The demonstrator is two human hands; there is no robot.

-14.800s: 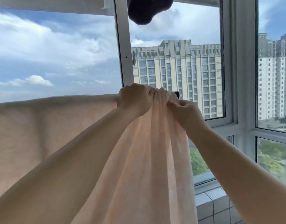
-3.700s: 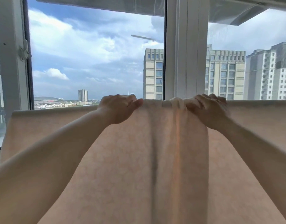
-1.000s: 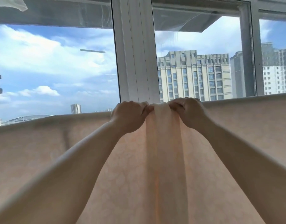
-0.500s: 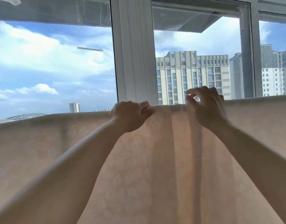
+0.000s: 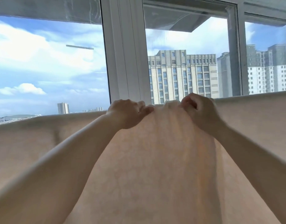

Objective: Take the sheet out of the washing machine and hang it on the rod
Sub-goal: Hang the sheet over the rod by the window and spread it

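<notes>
A pale peach sheet [image 5: 155,167] with a faint pattern hangs across the whole width of the view, draped over a rod that its top fold hides. My left hand [image 5: 127,114] grips the top fold just left of centre. My right hand [image 5: 200,112] pinches the same fold a little to the right, blurred by motion. Between the two hands the cloth is bunched into a few soft pleats. Both forearms reach up from the bottom corners.
Behind the sheet stands a white window frame [image 5: 126,62] with large panes. Through the glass show clouds and tall apartment blocks [image 5: 182,76]. A grey frame post [image 5: 234,54] rises at the right.
Half a second ago my right hand was lifted open above the fold, farther right. It has come back down and left and closed on the cloth. My left hand kept its grip.
</notes>
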